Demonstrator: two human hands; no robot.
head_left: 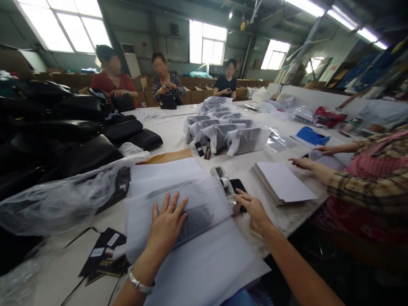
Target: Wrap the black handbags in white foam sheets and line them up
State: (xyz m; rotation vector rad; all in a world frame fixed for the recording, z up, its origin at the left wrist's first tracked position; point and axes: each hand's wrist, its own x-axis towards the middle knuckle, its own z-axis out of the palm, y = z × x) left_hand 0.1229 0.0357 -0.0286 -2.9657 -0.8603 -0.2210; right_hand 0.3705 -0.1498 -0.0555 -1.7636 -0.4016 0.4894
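My left hand (168, 221) lies flat with fingers spread on a dark flat item (197, 216) that shows through white tissue paper (140, 216) folded over it. More white sheets lie underneath and towards me. My right hand (253, 208) is at the near end of a tape dispenser (219, 172), just right of the wrapped item. Its fingertips are close together there; whether tape is between them is too small to make out. A black phone-like object (237, 185) lies beside the dispenser, partly behind my fingers.
Black bags (89, 157) are heaped at left beside clear plastic (63, 199). Black tags (102, 250) lie near my left wrist. Several tissue-wrapped bags (245, 138) stand ahead. At right, a co-worker's hands (315, 165) are by a cardboard stack (283, 180). Three people sit across the table.
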